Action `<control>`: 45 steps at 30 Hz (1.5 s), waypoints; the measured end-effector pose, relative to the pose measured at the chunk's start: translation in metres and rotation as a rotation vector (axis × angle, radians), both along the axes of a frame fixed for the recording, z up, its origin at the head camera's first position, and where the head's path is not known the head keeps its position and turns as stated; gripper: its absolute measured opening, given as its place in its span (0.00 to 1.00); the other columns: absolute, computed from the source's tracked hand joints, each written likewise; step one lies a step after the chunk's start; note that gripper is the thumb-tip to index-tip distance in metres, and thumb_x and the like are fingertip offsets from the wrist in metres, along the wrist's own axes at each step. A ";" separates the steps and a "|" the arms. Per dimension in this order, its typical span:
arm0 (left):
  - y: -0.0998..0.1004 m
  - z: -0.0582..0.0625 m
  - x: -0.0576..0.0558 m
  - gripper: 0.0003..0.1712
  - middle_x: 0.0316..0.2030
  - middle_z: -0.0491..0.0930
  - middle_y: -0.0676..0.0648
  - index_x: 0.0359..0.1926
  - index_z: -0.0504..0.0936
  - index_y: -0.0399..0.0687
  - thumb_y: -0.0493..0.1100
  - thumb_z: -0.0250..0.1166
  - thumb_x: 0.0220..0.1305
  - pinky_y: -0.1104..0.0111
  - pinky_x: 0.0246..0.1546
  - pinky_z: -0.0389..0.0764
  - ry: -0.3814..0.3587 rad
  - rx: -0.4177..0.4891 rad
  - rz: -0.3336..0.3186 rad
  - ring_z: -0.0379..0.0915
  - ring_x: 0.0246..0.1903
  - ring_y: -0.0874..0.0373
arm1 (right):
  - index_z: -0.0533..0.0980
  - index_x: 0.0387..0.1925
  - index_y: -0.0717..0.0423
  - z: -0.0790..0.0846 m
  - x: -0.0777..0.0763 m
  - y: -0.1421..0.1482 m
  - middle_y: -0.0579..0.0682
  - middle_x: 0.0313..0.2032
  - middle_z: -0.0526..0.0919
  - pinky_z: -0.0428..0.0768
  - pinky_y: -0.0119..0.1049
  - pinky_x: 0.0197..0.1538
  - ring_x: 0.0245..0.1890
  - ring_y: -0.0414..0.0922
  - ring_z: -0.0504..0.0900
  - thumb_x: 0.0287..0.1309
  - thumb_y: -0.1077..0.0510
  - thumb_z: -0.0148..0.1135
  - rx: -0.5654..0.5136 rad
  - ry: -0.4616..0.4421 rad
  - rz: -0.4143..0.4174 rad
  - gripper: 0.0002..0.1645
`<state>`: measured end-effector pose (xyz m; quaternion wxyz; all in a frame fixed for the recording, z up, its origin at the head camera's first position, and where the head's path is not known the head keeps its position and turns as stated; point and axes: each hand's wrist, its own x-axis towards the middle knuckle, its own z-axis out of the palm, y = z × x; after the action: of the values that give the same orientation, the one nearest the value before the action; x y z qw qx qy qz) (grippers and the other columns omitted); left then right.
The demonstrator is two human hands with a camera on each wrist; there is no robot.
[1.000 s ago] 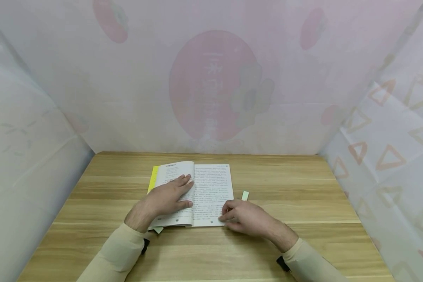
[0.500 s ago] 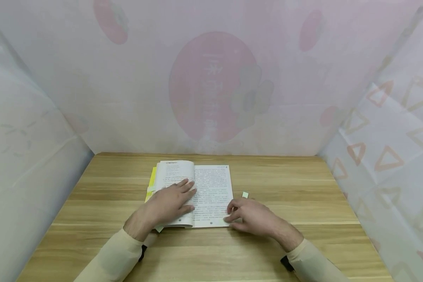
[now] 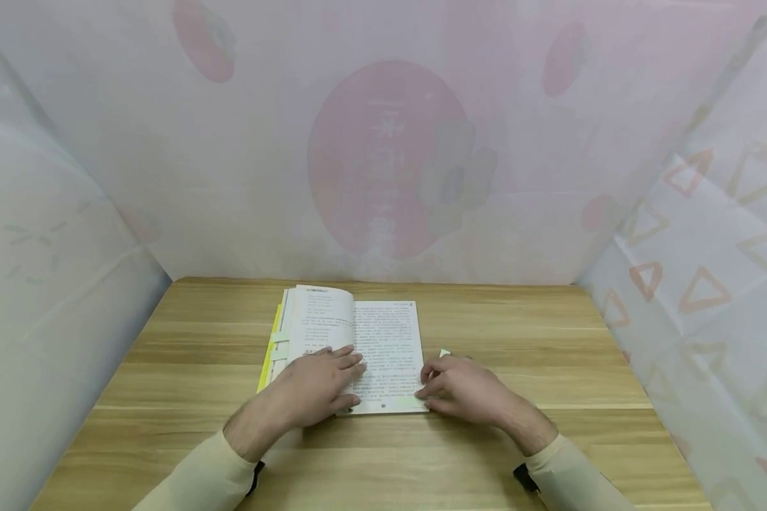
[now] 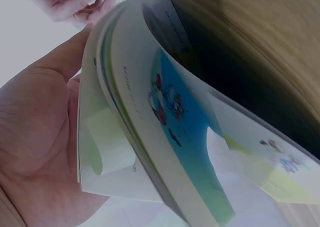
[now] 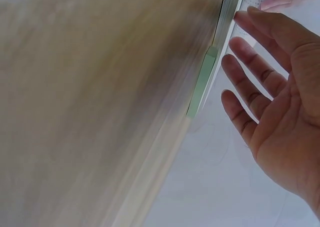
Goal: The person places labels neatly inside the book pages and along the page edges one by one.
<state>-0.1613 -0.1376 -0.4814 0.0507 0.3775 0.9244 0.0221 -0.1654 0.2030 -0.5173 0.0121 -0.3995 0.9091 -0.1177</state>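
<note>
A paperback book lies spread out on the table, its left-hand pages bulging and fanned. My left hand rests across the lower part of those pages, fingers fairly straight, tips over the gutter. In the left wrist view, the palm lies against a page bearing a pale green sticky note. At the lower right corner of the right-hand page, my right hand touches the paper with its fingertips, fingers loosely bent. A faint pale green patch shows there. A light green sticky-note pad is beside the book, mostly hidden by that hand.
The wooden table is bounded at the back and sides by patterned cloth walls. Pale green sticky tabs stick out from the book's left side, over a yellow cover edge.
My right hand has slid a little rightward, from the page toward its outer corner. My left hand has shifted slightly right and nearer, while the left-hand pages have fanned out more.
</note>
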 end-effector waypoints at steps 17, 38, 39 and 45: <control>0.023 -0.009 0.024 0.37 0.78 0.87 0.46 0.77 0.88 0.51 0.66 0.77 0.79 0.40 0.81 0.84 0.063 -0.082 0.144 0.77 0.84 0.40 | 0.96 0.53 0.46 0.000 -0.010 0.011 0.41 0.56 0.93 0.92 0.53 0.64 0.57 0.43 0.92 0.77 0.55 0.78 -0.047 -0.043 -0.150 0.09; 0.045 -0.027 0.028 0.36 0.65 0.93 0.48 0.68 0.91 0.51 0.71 0.77 0.74 0.44 0.58 0.97 0.219 -0.221 0.193 0.83 0.79 0.40 | 0.95 0.57 0.47 0.002 -0.022 0.032 0.46 0.57 0.94 0.90 0.59 0.67 0.59 0.49 0.92 0.83 0.55 0.73 -0.079 -0.023 -0.217 0.10; 0.046 -0.026 0.027 0.35 0.64 0.93 0.48 0.67 0.91 0.52 0.71 0.77 0.75 0.45 0.58 0.98 0.217 -0.230 0.197 0.84 0.78 0.40 | 0.95 0.57 0.47 0.002 -0.022 0.032 0.46 0.57 0.94 0.90 0.59 0.67 0.59 0.49 0.92 0.84 0.54 0.73 -0.076 -0.024 -0.218 0.10; 0.048 -0.026 0.025 0.34 0.61 0.94 0.48 0.62 0.92 0.52 0.72 0.77 0.73 0.46 0.53 0.99 0.225 -0.243 0.203 0.85 0.77 0.41 | 0.94 0.58 0.47 0.002 -0.022 0.033 0.46 0.57 0.93 0.90 0.58 0.68 0.59 0.49 0.92 0.84 0.54 0.73 -0.068 -0.027 -0.221 0.11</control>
<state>-0.1365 -0.0896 -0.5073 -0.0101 0.2734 0.9534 -0.1267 -0.1876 0.2356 -0.5151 -0.0022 -0.2954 0.9429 -0.1542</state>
